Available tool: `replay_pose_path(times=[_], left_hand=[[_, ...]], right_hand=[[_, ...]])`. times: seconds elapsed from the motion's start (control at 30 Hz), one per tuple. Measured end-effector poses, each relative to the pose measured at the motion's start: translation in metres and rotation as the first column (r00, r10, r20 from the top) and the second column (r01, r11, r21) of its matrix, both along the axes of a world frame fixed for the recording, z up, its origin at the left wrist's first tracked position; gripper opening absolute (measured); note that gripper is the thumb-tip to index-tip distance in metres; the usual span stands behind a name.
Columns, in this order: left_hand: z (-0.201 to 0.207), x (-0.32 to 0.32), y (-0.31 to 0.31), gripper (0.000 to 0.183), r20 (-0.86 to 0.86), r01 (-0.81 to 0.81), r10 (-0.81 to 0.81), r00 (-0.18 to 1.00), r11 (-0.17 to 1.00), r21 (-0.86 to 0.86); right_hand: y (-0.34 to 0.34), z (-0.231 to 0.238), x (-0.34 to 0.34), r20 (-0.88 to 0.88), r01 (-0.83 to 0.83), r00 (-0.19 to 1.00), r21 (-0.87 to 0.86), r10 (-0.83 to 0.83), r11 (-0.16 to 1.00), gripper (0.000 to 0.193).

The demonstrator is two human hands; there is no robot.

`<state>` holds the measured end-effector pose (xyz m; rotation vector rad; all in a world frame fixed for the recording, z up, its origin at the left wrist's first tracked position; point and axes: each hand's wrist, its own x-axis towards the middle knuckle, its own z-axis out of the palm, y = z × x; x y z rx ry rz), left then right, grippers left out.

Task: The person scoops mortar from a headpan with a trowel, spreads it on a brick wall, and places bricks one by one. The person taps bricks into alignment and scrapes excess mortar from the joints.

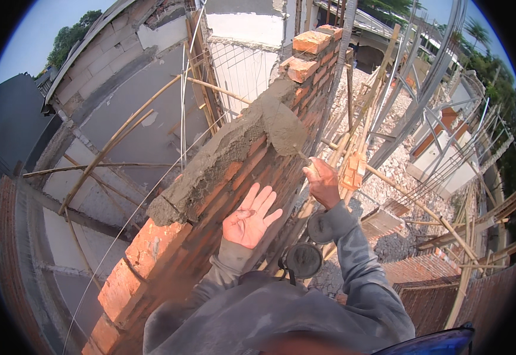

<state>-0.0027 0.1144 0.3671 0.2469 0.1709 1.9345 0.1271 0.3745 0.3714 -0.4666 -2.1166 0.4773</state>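
My right hand [324,183] is closed around the handle of a trowel. The mortar-smeared trowel blade [285,127] rests against the top and near side of the mortar bed. That thick grey mortar [222,160] runs along the top of a red brick wall [234,195], which slants from lower left to upper middle. Close beside the wall's near face, my left hand [252,219] is held palm up, fingers spread, with some mortar on the palm and nothing held. Bare bricks [129,269] show at the wall's lower end, and stepped bricks [311,42] rise at its far end.
Dark buckets [304,260] stand below me, by the wall. A stack of bricks [352,171] sits on the bamboo scaffold to the right. A thin string [119,236] runs along the wall's left side. Bamboo poles [113,142] cross beyond it, and rubble [400,118] covers the ground at right.
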Motion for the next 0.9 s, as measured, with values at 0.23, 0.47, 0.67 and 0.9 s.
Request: replay_pose_path(times=[0.23,0.47,0.67,0.9], left_hand=[[-0.058,0.032,-0.043,0.088,0.129,0.002,0.011,0.992,0.995,-0.102],[-0.025,0.021,0.021,0.074,0.001,0.033,-0.034,0.999,0.969,0.243],[0.026,-0.004,0.059,0.070,0.030,0.003,-0.020,0.999,0.877,0.481],[0.030,-0.019,0.080,0.087,0.101,-0.018,-0.022,0.995,0.926,0.378]], right_hand=[[0.023,0.125,0.056,0.283,0.008,0.959,-0.009,-0.005,1.000,0.021],[-0.086,0.292,0.032,0.582,-0.365,0.802,0.299,0.135,0.882,0.031],[-0.151,0.311,0.017,0.779,-0.519,0.625,0.372,0.045,0.770,0.043],[-0.088,0.301,-0.003,0.726,-0.276,0.642,0.519,-0.247,0.809,0.024]])
